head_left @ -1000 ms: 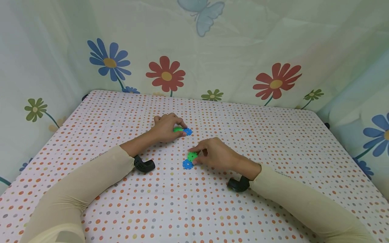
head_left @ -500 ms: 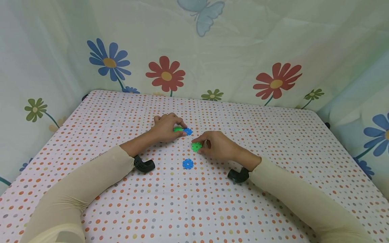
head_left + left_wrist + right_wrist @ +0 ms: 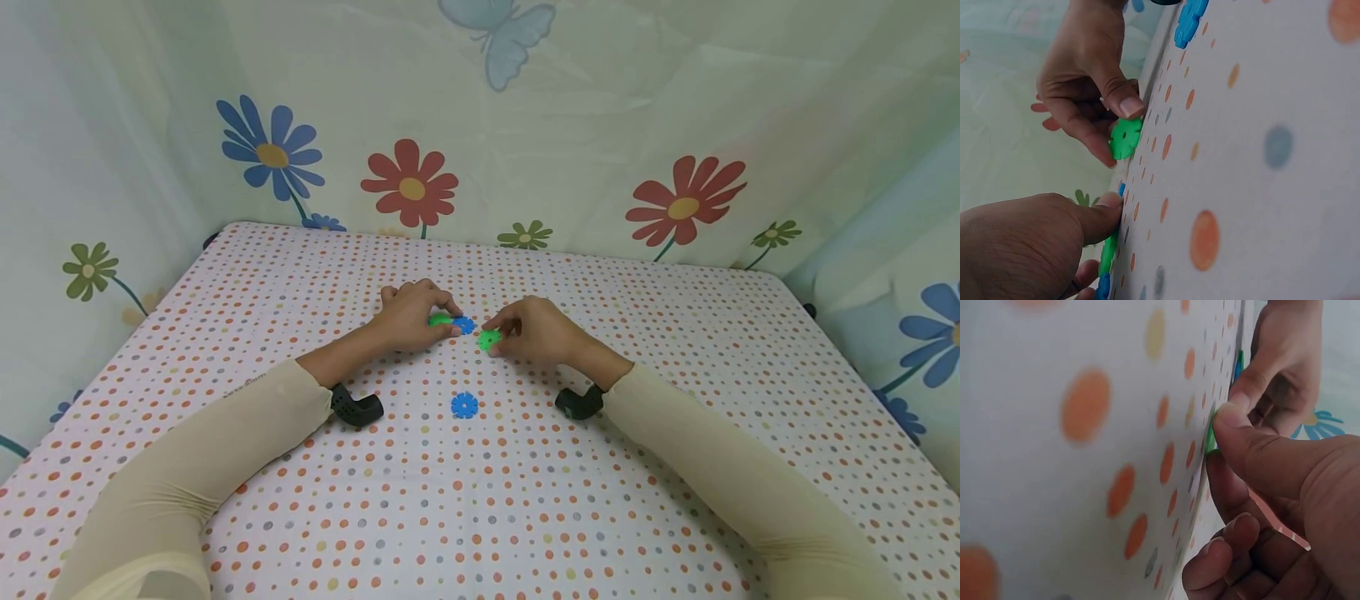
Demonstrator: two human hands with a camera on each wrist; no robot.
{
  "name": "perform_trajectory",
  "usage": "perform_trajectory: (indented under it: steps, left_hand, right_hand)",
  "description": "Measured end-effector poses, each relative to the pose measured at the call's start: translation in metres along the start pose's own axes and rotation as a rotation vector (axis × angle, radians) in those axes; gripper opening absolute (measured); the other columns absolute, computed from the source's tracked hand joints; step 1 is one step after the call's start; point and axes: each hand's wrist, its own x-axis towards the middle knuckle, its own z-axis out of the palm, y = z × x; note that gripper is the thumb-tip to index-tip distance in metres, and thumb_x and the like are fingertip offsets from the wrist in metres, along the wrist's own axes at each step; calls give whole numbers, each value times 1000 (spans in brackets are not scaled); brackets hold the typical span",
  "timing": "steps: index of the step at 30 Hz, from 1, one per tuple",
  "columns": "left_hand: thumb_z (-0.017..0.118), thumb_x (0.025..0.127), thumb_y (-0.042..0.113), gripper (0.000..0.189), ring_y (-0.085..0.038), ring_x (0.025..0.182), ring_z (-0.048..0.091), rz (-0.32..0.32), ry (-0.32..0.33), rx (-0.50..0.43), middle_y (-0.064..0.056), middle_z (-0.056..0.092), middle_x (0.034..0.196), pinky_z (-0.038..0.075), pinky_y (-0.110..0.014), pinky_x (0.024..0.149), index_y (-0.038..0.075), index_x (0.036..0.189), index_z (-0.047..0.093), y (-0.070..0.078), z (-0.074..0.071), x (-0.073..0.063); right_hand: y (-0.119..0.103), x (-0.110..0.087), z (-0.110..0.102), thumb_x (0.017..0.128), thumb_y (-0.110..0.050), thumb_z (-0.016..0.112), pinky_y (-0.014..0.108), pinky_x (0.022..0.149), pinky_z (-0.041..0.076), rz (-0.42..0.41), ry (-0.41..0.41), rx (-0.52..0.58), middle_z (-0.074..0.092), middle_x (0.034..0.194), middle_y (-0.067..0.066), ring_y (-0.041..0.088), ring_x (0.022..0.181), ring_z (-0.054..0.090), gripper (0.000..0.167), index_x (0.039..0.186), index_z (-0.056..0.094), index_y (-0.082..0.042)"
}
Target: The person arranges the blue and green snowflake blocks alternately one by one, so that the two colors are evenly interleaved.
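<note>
Discs (image 3: 1103, 287) total 5 in left wrist view, 3 blue, 2 green; head view shows 4. Left grip (image 3: 411, 317) pinches a row (image 3: 439, 320) on the tabletop (image 3: 375, 517); right grip (image 3: 534, 332) pinches a green disc (image 3: 488, 340) just beside; 1 blue disc (image 3: 464, 406) lies apart.

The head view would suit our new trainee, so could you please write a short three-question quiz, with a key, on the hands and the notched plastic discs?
1. Multiple choice: which hand pinches a single green, round, notched plastic disc? A) left hand; B) right hand.
2. True or false: the blue, round, notched plastic disc lowest in the head view touches that green one.
3. Fill the gap: in the head view, the colours showing at the left hand's grip are that of another blue disc and ____.
Key: 1. B; 2. False, it lies apart; 3. green.
</note>
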Motion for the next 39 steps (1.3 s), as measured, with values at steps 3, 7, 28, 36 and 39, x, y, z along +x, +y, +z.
perform_trajectory:
  steps: [3, 7, 28, 36, 39]
  left_hand:
    - [69, 91, 42, 25, -30, 115, 52, 0, 1, 2, -2, 56, 129, 19, -54, 96, 29, 113, 71, 0, 0, 0]
    - [69, 91, 41, 24, -30, 115, 52, 4, 2, 1, -2, 56, 129, 19, -54, 96, 30, 112, 71, -1, 1, 0]
    - [68, 91, 42, 25, -32, 118, 51, 0, -6, 23, -3, 55, 132, 20, -55, 97, 30, 114, 70, -2, 1, 1]
    - [68, 91, 43, 26, -32, 117, 51, 4, -4, 23, -2, 55, 131, 20, -55, 96, 30, 114, 70, -4, 2, 2]
    - [68, 91, 44, 26, -31, 117, 50, 7, -4, 22, -2, 55, 131, 20, -55, 96, 30, 114, 70, -4, 2, 2]
  right_hand:
    - [3, 6, -2, 83, -23, 81, 27, 67, 47, 50, 0, 6, 72, 89, 1, 14, 76, 60, 31, 111, 76, -13]
    - [7, 12, -3, 82, -25, 82, 27, 67, 46, 80, 2, 7, 70, 87, 1, 14, 76, 59, 33, 112, 74, -12]
    - [12, 22, 0, 87, -30, 76, 28, 66, 46, 77, 35, -23, 67, 84, 3, 14, 72, 57, 37, 116, 71, -8]
    - [11, 24, 1, 87, -29, 77, 27, 65, 43, 58, 35, -23, 65, 79, 1, 13, 68, 53, 37, 117, 71, -8]
    - [10, 24, 1, 87, -29, 76, 27, 62, 41, 63, 34, -17, 65, 78, 1, 13, 66, 51, 37, 118, 72, -8]
